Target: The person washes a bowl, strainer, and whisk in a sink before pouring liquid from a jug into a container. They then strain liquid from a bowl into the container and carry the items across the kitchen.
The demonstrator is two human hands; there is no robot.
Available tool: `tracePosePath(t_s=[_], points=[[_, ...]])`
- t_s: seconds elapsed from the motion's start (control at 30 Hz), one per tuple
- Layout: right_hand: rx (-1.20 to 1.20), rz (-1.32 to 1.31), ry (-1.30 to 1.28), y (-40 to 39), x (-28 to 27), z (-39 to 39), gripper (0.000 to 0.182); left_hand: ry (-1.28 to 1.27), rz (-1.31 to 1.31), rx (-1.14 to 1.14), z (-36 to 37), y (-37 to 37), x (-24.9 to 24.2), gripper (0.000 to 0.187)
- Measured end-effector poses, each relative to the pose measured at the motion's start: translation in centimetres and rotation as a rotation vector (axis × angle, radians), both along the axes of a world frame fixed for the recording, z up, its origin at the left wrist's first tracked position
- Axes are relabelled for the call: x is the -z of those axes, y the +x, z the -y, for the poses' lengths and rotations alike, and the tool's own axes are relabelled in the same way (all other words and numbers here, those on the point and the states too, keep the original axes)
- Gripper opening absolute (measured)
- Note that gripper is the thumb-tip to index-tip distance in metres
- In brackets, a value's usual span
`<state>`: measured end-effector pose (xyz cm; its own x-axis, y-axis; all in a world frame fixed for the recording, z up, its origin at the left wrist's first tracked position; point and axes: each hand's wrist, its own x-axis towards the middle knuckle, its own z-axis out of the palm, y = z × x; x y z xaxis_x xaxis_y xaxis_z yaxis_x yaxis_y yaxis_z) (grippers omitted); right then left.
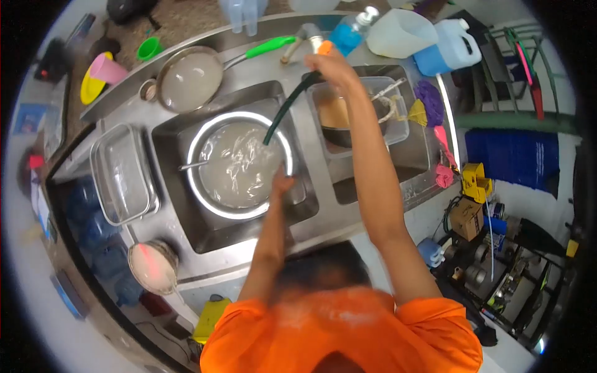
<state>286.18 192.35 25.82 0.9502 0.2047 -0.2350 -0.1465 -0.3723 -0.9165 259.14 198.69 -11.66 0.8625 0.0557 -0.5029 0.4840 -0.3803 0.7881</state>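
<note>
We see a stainless-steel worktop [214, 264] with two sunken sink bowls, worked at by a person in an orange shirt [342, 329]. In the left sink bowl [169, 146], towards its right edge, we find the round shiny metal basin [193, 155] full of cloudy, rippling water; a slim metal utensil handle [191, 166] crosses its left rim. The left hand [283, 183] is at the basin's right rim, though blur keeps us from telling whether its fingers are clamped there. The right hand [333, 67] is at the orange fitting [325, 48] near the worktop's far edge; we cannot tell how tightly its fingers are drawn together. From beneath it a dark green flexible hose [287, 104] runs down to the water. The right forearm passes over the right sink bowl [364, 177], hiding part of a clear rectangular plastic tub [403, 133]. Close by the right hand, along the far edge, we note a blue liquid bottle with a white pump [347, 37] and, farther right, a translucent whitish container [398, 36]. A round pan with a bright green handle [189, 78] occupies the far left; a clear rectangular container [124, 177] lies along the left edge, and a round vessel with pale contents [151, 267] sits by the near left corner.
</note>
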Motion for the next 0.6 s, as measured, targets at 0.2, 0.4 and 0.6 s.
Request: tracePosePath(t_s=[0.2,0.4,0.6], points=[[-0.184,-0.013,-0.070,3.5,2.9,1.2,0.038,-0.696,0.007,-0.800,-1.5,5.6,-1.5,0.026],[-0.072,0.749,-0.178,9.8,-0.7,11.9,0.068,-0.637,-0.156,-0.872,-3.1,9.9,-7.0,0.019],[-0.354,0.529,-1.210,19.1,0.6,27.0,0.032,-0.467,-0.049,-0.935,-5.0,7.1,-7.3,0.027]])
